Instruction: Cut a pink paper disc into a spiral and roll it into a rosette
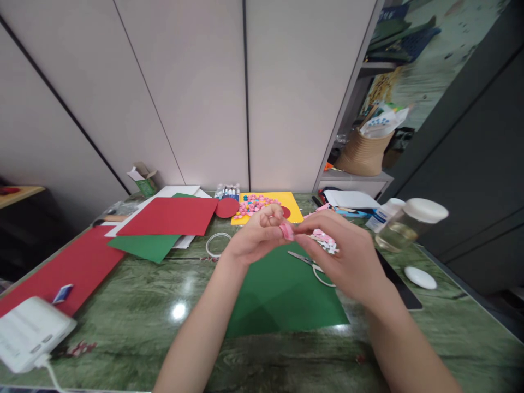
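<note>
Between my two hands is a small pink paper piece (287, 231), curled or folded; its exact shape is too small to tell. My left hand (262, 234) pinches it between thumb and fingers from the left. From the right, the thumb and forefinger of my right hand (344, 254) close on its other end. Both hands are raised above a green paper sheet (282, 295). Scissors (313, 265) with white handles lie on that sheet, partly behind my right hand. Pink and white paper strips (325, 240) lie just behind that hand.
Behind my hands, a yellow sheet (297, 199) bears many small pink pieces (256, 203). Red sheets (167, 215) are stacked at left, near a white tape ring (218, 245). A bottle (399, 232), a white mouse (421, 277) and a white charger (33, 333) stand around.
</note>
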Available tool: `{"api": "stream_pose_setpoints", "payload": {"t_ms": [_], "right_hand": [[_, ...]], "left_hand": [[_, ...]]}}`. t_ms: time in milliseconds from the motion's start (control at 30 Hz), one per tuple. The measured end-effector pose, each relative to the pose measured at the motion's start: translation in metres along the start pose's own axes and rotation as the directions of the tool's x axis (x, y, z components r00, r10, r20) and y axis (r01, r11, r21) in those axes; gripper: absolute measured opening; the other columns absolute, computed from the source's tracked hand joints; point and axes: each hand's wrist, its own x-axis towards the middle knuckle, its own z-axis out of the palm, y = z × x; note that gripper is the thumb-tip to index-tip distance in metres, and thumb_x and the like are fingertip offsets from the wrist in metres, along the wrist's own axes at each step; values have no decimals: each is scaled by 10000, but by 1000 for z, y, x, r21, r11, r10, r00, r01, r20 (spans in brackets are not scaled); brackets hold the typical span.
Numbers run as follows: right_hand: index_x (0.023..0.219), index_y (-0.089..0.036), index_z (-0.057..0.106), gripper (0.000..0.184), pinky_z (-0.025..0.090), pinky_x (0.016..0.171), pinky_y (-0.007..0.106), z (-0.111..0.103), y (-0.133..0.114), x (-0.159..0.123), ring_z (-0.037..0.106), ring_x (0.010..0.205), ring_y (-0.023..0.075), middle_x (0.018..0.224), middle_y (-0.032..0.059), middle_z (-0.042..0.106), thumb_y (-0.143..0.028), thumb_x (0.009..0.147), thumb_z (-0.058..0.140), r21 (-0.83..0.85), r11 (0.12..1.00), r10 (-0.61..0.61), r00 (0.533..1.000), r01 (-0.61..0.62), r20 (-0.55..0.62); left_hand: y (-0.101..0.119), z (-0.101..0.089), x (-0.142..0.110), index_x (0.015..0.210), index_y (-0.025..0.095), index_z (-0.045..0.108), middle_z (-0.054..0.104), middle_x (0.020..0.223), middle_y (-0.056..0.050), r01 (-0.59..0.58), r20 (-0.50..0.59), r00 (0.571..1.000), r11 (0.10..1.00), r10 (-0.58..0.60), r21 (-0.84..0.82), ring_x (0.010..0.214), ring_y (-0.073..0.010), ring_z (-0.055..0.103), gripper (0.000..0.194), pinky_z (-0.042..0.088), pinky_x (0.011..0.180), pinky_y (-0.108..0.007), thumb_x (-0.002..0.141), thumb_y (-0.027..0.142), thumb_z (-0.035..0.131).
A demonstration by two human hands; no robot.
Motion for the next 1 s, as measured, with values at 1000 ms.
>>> {"api": "stream_pose_setpoints", "payload": {"t_ms": [1000], "right_hand": [[867,-245,623,144,500,676,248,25,-12,-4,584,725,110,812,-24,626,-120,798,640,591,782,291,955,-198,-65]], "left_hand": [[-6,2,1,677,173,483,703,605,63,-265,-60,961,962,269,66,605,-90,676,375,532,573,-155,566,98,833]]}}
